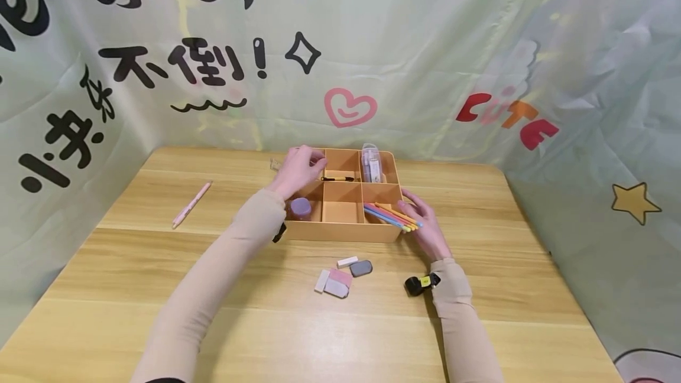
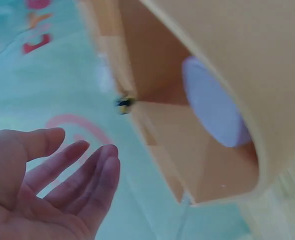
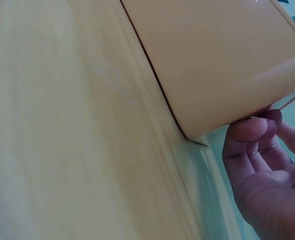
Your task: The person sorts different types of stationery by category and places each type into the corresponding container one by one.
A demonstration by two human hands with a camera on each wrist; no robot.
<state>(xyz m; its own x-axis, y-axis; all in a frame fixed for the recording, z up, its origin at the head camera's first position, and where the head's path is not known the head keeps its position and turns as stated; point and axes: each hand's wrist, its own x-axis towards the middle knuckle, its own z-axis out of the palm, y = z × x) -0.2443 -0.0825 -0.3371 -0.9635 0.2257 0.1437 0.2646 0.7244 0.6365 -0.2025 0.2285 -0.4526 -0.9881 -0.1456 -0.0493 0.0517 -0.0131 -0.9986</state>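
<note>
An orange-tan desk organizer [image 1: 340, 231] with several compartments stands toward the table's back. My left hand [image 1: 299, 168] hovers over its back-left compartment; in the left wrist view the fingers are loosely bent and hold nothing. My right hand [image 1: 424, 223] is at the organizer's right side, its bent fingertips [image 3: 250, 130] touching the outer wall. Colored pens or pencils [image 1: 391, 217] lean out of the front-right compartment. A purple-lidded item [image 1: 301, 208] is in the front-left one. A black-and-yellow pen [image 1: 337, 179] lies in the back-middle compartment, and a pale purple packaged item [image 1: 372, 164] stands at back right.
Several erasers [image 1: 336, 284] lie in front of the organizer. A pink pen [image 1: 192, 205] lies on the table to the left. A small clear item [image 1: 275, 164] shows behind my left hand. A printed curtain [image 1: 415, 46] hangs behind the wooden table [image 1: 266, 324].
</note>
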